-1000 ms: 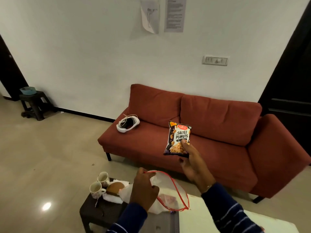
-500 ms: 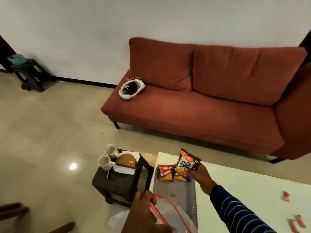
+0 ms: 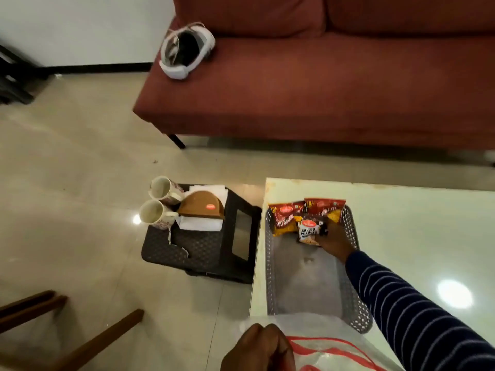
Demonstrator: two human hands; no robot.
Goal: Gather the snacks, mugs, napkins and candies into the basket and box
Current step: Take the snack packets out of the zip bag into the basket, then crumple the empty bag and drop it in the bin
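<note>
Right hand [image 3: 333, 241] pinches a glossy peanut packet [image 3: 310, 231], upright, inside the perforated grey basket [image 3: 351, 231]. Left hand [image 3: 258, 349], at 6 o'clock, is fisted on a clear plastic bag [image 3: 321, 344].

Three snack packets [image 3: 310, 231], two mugs [image 3: 156, 214], one basket [image 3: 351, 266], one napkin holder [image 3: 201, 208], two hands [image 3: 334, 241]

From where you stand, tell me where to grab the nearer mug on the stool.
Take the nearer mug by its handle. The mug looks tipped, mouth toward the camera, and the handle sticks out on its right side toward the brown napkin holder. Come from above, since the second mug and the holder crowd its sides.
</note>
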